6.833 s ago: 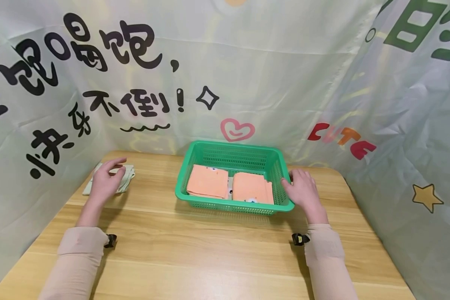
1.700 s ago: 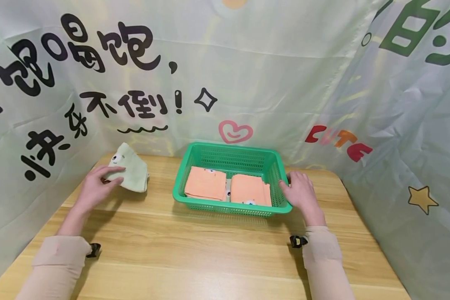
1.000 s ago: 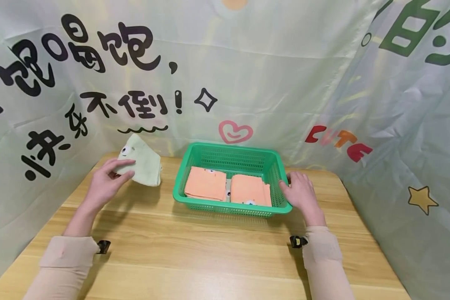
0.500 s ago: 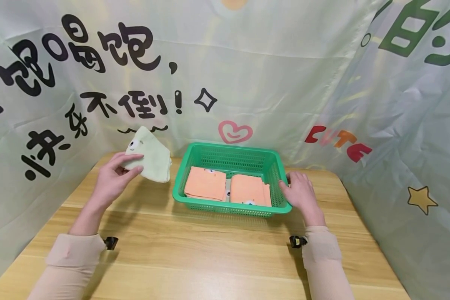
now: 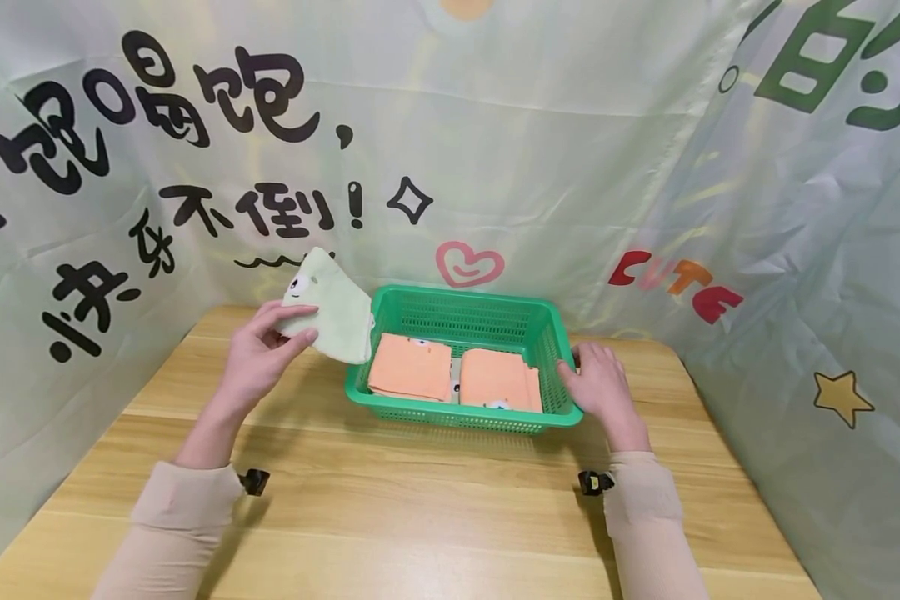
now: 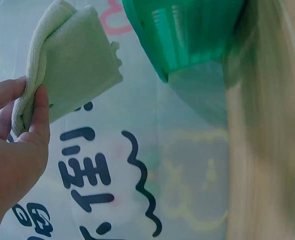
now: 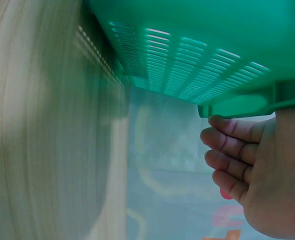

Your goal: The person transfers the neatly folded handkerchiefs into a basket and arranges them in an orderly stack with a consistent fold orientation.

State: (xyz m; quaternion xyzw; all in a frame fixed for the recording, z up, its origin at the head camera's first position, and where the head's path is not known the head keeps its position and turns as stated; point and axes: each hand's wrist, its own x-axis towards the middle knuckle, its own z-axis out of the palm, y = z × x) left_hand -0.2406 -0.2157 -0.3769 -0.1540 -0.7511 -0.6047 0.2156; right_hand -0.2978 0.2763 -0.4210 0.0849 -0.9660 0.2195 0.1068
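My left hand (image 5: 258, 354) pinches a folded pale green cloth (image 5: 333, 312) between thumb and fingers. A small printed face with an eye shows on the cloth, which is raised above the table, its right edge overlapping the left rim of a green plastic basket (image 5: 465, 414) in the head view. In the left wrist view, the folded layers of the cloth (image 6: 77, 60) show at the fingertips. My right hand (image 5: 603, 387) holds the basket's right rim, thumb at the inner side and fingers outside below the rim (image 7: 242, 107). Two folded orange cloths (image 5: 411, 367) lie side by side in the basket.
A strip of pale cloth (image 5: 456, 379) with an eye print shows between the orange ones. The basket stands near the back of the wooden table (image 5: 420, 517). A printed fabric curtain (image 5: 570, 167) closes off the back and sides.
The pale green cloth lay on the table at the left at first; my left hand has picked it up and carried it right to the basket's left rim. The right hand stays on the basket.
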